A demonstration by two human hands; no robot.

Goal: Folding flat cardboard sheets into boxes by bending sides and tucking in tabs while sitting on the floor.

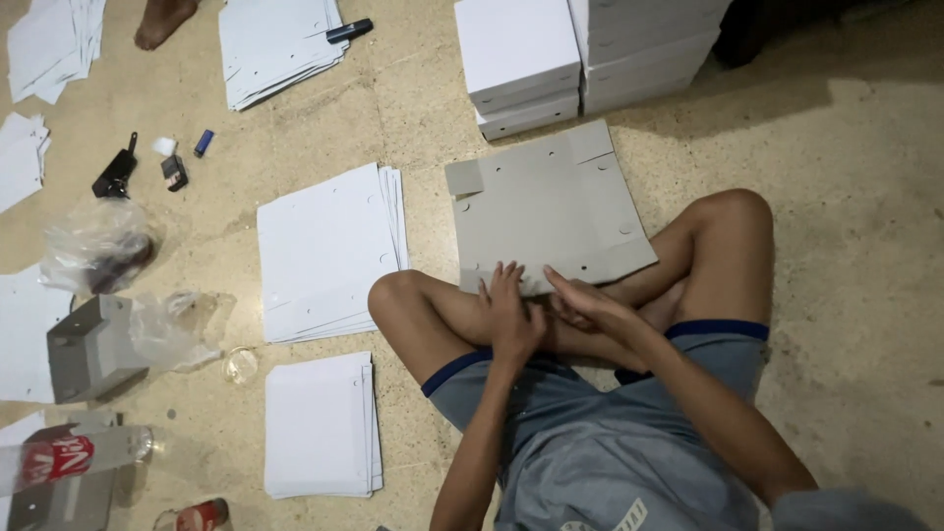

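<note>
I sit cross-legged on the floor. A flat grey die-cut cardboard sheet (546, 202) with flaps and small holes lies in front of my legs, its near edge resting on my shins. My left hand (511, 310) presses its fingers down on that near edge. Just to the right, my right hand (590, 303) lies flat on the same edge, fingers pointing left. Neither hand grips anything else.
White cut sheets lie in stacks at centre left (329, 251), near left (323, 425) and top (280, 44). Finished white boxes (580, 54) stand stacked at the back. A folded grey box (93, 346), plastic bags (98, 246), bottles (69, 457), a marker (349, 30) and another person's foot (162, 20) are at left.
</note>
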